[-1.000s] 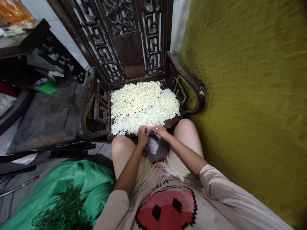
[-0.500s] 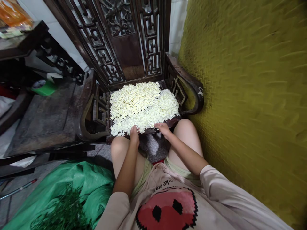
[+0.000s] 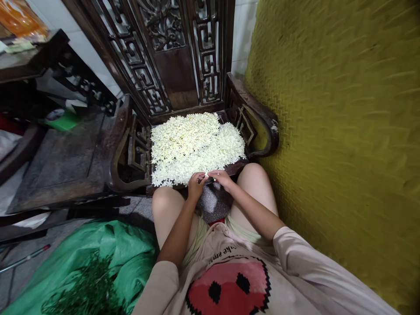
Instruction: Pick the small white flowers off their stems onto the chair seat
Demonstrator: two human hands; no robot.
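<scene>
A thick layer of small white flowers (image 3: 193, 146) covers the seat of a dark carved wooden chair (image 3: 259, 118) in front of me. My left hand (image 3: 196, 186) and my right hand (image 3: 221, 178) meet at the front edge of the seat, fingertips pinched together. Between them sits one small white flower (image 3: 206, 174), which both hands seem to pinch. My bare knees flank the hands, just below the seat's edge.
A yellow-green textured wall (image 3: 344, 131) rises close on the right. A second dark wooden chair (image 3: 68, 153) stands to the left. A green sheet (image 3: 108, 258) with leafy green sprigs (image 3: 85, 291) lies on the floor at lower left. A thin rod (image 3: 24, 259) lies at far left.
Half a second ago my left hand reached left into the pile's front edge while the right stayed put. The left has come back beside the right, fingertips meeting on a flower.
</scene>
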